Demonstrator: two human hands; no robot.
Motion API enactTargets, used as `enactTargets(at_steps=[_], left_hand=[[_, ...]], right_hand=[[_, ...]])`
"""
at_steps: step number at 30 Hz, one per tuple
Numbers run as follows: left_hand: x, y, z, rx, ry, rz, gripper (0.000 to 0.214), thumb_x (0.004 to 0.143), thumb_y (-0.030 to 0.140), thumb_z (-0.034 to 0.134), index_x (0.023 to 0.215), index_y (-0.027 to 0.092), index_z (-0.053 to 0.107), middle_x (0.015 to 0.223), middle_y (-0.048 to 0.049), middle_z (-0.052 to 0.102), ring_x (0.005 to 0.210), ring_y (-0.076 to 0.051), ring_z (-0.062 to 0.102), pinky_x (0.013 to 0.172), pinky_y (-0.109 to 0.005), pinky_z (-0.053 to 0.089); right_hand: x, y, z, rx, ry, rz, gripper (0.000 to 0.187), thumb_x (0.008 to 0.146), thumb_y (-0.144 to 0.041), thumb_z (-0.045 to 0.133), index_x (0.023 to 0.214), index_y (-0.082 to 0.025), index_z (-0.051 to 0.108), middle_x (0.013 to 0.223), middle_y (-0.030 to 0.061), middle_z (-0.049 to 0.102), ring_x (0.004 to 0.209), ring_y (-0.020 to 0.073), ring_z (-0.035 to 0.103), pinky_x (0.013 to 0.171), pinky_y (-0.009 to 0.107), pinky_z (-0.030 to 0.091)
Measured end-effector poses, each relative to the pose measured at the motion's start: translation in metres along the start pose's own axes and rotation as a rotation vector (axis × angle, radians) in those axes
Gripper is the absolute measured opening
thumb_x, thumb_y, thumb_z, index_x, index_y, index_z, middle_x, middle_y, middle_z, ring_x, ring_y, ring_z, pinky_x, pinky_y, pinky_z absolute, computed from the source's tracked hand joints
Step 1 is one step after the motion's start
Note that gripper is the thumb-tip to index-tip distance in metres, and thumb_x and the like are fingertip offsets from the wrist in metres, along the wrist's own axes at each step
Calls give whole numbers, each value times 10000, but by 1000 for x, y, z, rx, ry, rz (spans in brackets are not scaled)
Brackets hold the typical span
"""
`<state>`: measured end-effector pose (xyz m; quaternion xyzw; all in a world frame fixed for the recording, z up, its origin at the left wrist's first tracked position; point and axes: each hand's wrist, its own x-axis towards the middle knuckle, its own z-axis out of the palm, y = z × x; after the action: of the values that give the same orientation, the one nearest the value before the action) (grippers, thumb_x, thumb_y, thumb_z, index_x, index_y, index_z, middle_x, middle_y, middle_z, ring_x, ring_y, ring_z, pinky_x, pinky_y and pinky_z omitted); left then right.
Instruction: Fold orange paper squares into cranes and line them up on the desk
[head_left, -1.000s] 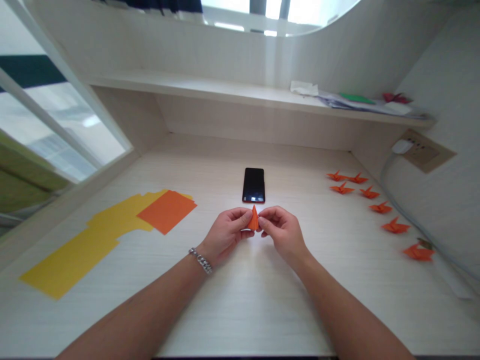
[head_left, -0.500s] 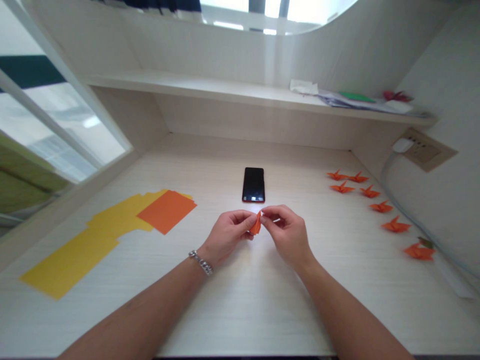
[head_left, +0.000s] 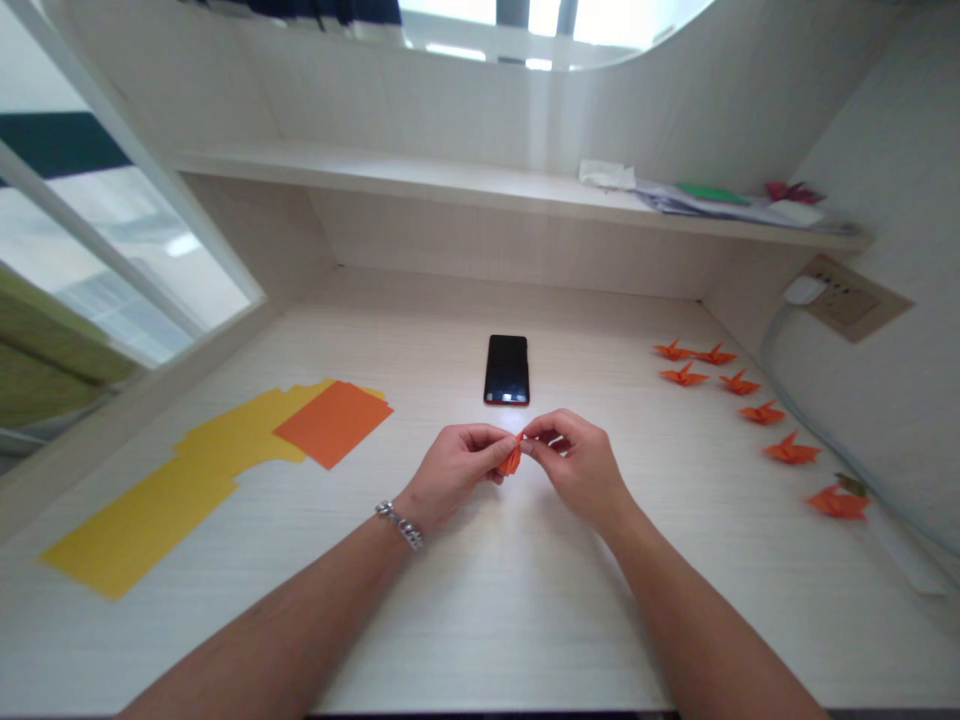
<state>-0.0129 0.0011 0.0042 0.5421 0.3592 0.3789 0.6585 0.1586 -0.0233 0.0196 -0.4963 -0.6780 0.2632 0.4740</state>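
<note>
A small folded piece of orange paper is held between my two hands above the desk, just below the phone. My left hand pinches its left side between thumb and fingers, and a chain bracelet circles that wrist. From the right, my right hand grips the upper tip of the paper with thumb and forefinger. The fingers hide part of the folds. Several orange paper cranes stand in a curved row along the desk's right side.
Yellow paper sheets lie fanned out on the left, topped by orange sheets. A black phone lies beyond my hands. At the right wall, a cable runs down from a plugged-in charger. Papers rest on the shelf.
The upper tip of the folded orange paper, upright before, is now bent down between my fingertips. My right fingers have shifted slightly; the things on the desk stay put.
</note>
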Motion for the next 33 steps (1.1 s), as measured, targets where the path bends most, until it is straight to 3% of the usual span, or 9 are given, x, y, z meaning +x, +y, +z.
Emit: enactTargets(at_steps=[6, 19, 33], left_hand=[[0, 1, 0, 32, -27, -4, 236, 801, 350, 664, 751, 122, 698, 665, -33, 631, 598, -113, 520, 558, -226, 419], [-1, 3, -2, 44, -31, 0, 253, 804, 359, 657, 746, 116, 695, 677, -44, 635, 616, -121, 528, 565, -232, 427], [0, 5, -1, 101, -36, 11, 255, 772, 375, 679, 717, 129, 719, 659, -49, 658, 593, -126, 539, 566, -237, 428]], right_hand=[[2, 2, -6, -74, -61, -72, 82, 767, -123, 673, 778, -199, 646, 758, -3, 643, 693, 138, 597, 613, 250, 484], [0, 3, -2, -16, 39, -146, 99, 766, -153, 702, 835, -220, 723, 832, 28, 685, 712, 148, 627, 638, 265, 504], [1, 3, -10, -115, -114, -142, 49, 810, -161, 629, 786, -203, 633, 765, 8, 632, 692, 141, 586, 621, 256, 475]])
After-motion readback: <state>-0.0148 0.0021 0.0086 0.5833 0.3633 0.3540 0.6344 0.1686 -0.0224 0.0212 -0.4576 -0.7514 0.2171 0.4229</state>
